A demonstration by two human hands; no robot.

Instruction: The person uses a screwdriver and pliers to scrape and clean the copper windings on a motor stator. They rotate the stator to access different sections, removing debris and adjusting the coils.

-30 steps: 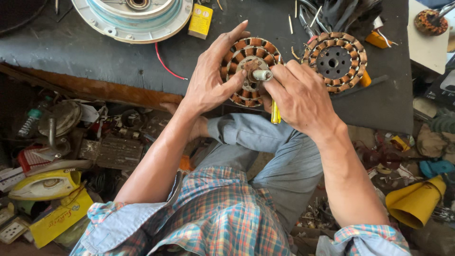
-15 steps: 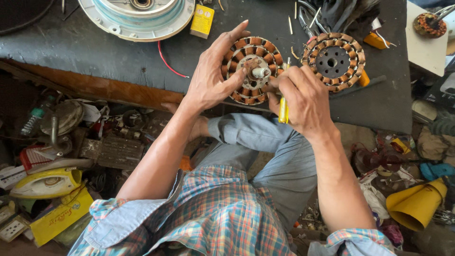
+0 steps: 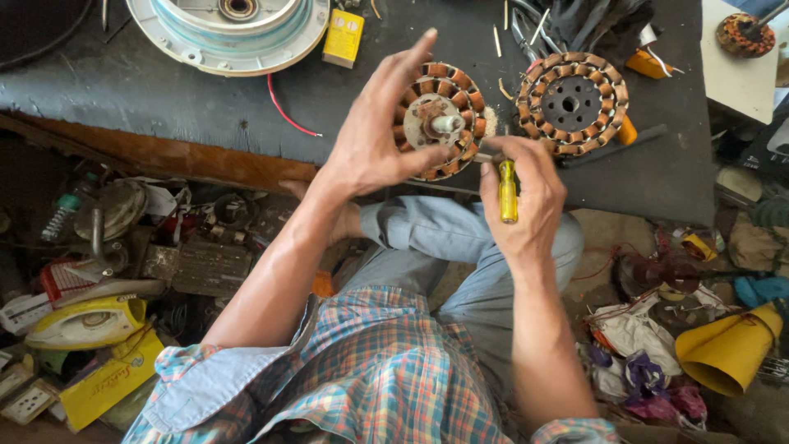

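Far left, on the floor below the bench: a yellow-and-white clothes iron is lying among scrap, with a flat yellow box sitting just beside it and a white wall socket lying at the edge of the view.

Upper left, on the dark workbench: a round white fan motor housing is resting flat, a red wire is trailing from under it, and a small yellow box is lying just beside its rim.

Centre: the left hand is cupping a copper-wound stator from its left side, thumb pressing against the lower edge, forefinger stretching up past the rim and other fingers spreading loosely; the grip is partly open, bracing rather than closing round it. The stator is sitting on the bench near its front edge, its metal shaft pointing up toward the camera.

Right of centre: the right hand is closing firmly round a yellow-handled screwdriver, fingers curling over the handle, the tool's front end meeting the stator's lower right edge; the tip itself is hidden.

Further right: a second copper-wound stator is lying flat on the bench, near the first but apart from it.

Far right, on the floor: a yellow cone-shaped piece is lying among cloth and wire scraps.
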